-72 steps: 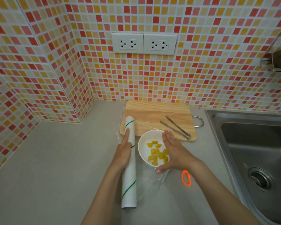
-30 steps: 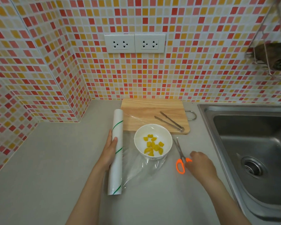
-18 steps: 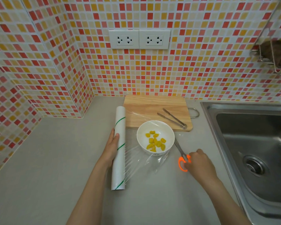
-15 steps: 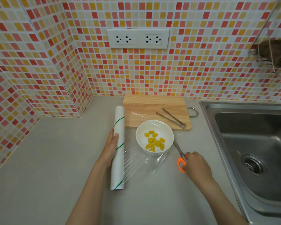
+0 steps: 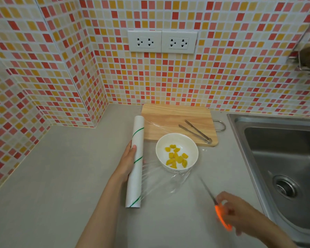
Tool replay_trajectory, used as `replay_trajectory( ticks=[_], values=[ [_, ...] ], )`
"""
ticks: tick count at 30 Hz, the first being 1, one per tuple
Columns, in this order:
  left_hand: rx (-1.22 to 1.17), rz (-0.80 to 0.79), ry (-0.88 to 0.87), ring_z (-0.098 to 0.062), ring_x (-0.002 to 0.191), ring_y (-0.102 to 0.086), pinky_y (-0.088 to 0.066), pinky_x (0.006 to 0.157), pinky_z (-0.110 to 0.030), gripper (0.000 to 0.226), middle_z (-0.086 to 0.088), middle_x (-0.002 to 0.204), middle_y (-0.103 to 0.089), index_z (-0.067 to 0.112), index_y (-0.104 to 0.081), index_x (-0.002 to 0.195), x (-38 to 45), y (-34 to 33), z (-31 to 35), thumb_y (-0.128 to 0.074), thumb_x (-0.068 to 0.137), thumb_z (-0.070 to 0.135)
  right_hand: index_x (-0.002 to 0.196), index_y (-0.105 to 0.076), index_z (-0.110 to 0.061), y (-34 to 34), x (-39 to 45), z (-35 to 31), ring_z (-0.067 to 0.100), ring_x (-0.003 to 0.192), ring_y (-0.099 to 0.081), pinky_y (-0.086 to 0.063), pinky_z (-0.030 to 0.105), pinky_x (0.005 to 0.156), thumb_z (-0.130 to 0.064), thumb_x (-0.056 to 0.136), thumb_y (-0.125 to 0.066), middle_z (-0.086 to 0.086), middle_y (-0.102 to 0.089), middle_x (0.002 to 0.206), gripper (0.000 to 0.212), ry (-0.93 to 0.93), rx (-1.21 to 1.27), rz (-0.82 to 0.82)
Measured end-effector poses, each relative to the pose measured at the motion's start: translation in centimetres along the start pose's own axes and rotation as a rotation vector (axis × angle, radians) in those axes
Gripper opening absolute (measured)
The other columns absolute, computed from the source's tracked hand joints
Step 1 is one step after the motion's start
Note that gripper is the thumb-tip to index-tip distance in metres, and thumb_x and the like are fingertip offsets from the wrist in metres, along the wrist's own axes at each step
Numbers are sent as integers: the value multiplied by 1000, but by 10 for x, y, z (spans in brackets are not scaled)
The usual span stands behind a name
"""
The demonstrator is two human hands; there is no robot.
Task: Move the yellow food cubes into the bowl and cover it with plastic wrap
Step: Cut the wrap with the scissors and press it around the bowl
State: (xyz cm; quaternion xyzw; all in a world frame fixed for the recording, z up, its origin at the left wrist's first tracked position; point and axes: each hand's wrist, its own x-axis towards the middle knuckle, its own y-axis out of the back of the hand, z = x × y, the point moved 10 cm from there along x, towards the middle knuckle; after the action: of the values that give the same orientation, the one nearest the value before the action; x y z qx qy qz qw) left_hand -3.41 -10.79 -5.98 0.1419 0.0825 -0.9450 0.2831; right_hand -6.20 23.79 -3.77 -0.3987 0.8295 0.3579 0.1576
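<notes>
A white bowl (image 5: 177, 140) holds several yellow food cubes (image 5: 176, 157) and stands just in front of the wooden board. A sheet of clear plastic wrap (image 5: 161, 181) stretches from the white roll (image 5: 135, 163) over and around the bowl. My left hand (image 5: 127, 161) presses on the roll's left side. My right hand (image 5: 240, 212) grips orange-handled scissors (image 5: 220, 212), lifted and blurred, at the lower right of the bowl, blades pointing toward the wrap.
A wooden cutting board (image 5: 170, 119) with metal tongs (image 5: 195, 131) lies behind the bowl against the tiled wall. A steel sink (image 5: 283, 158) fills the right side. A wire rack (image 5: 308, 56) hangs on the wall at upper right.
My right hand has picked the scissors up off the counter and drawn them back toward me and to the right. My left hand stays on the roll.
</notes>
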Motion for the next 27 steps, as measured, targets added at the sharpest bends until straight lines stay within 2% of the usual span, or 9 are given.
replay_trajectory(
  ticks=[3,6,7,9,12,14,16,23,27],
  values=[
    [-27,-2,37,-33,95,-62,-55,65,-34,46,-11,133,-50,33,-30,144,-1,-2,-4,-37,99,38,96,-58,-34,-63,-10,-24,-4,70,-64,-44,17,64,-57,58,-74,-18,-68,80,47,81,-41,-236],
    [-46,2,39,-28,82,-64,-54,52,-29,46,-10,124,-51,32,-31,143,-4,-1,-3,-38,98,38,93,-57,-38,-111,-6,-48,-2,94,-63,-42,12,79,-52,69,-65,-21,-65,85,29,111,-27,-321],
    [-55,5,31,-27,83,-62,-53,50,-27,45,-10,126,-50,30,-32,143,-4,0,-3,-38,99,37,90,-55,-35,-123,-4,-57,2,96,-63,-41,6,77,-48,71,-63,-21,-62,80,24,118,-29,-356],
    [-69,6,23,-27,81,-62,-54,50,-25,44,-11,129,-48,28,-33,142,-6,0,-2,-37,99,35,86,-53,-32,-137,-2,-78,-3,82,-62,-40,3,71,-53,65,-63,-19,-58,74,32,130,22,-384],
    [-76,11,22,-25,79,-63,-55,52,-26,43,-10,128,-48,27,-33,142,-8,0,-2,-37,99,34,86,-52,-25,-144,2,-92,9,76,-60,-46,20,69,-59,56,-70,-5,-59,82,49,109,165,-393],
    [-83,17,15,-27,88,-60,-55,52,-24,42,-9,129,-48,27,-34,141,-8,2,-2,-37,99,34,95,-49,-19,-147,7,-93,16,73,-63,-45,18,51,-52,66,-72,3,-61,88,50,66,261,-410],
    [-73,26,17,-25,86,-60,-55,52,-24,42,-9,124,-50,26,-35,140,-9,3,-4,-38,99,34,101,-46,-17,-143,13,-95,16,69,-66,-41,18,37,-48,71,-71,3,-63,87,49,41,312,-367],
    [-33,37,24,-25,86,-61,-57,66,-32,41,-2,118,-54,32,-35,139,-8,7,-10,-37,99,37,90,-49,-15,-130,34,-108,14,42,-61,-35,17,30,-38,72,-76,0,-58,57,40,49,437,-182],
    [-8,42,7,-28,87,-59,-54,70,-36,40,-4,105,-57,27,-39,137,-7,9,-9,-36,99,37,84,-55,-12,-121,40,-110,15,34,-55,-35,18,31,-52,55,-79,-3,-57,43,55,59,421,-105]
  ],
)
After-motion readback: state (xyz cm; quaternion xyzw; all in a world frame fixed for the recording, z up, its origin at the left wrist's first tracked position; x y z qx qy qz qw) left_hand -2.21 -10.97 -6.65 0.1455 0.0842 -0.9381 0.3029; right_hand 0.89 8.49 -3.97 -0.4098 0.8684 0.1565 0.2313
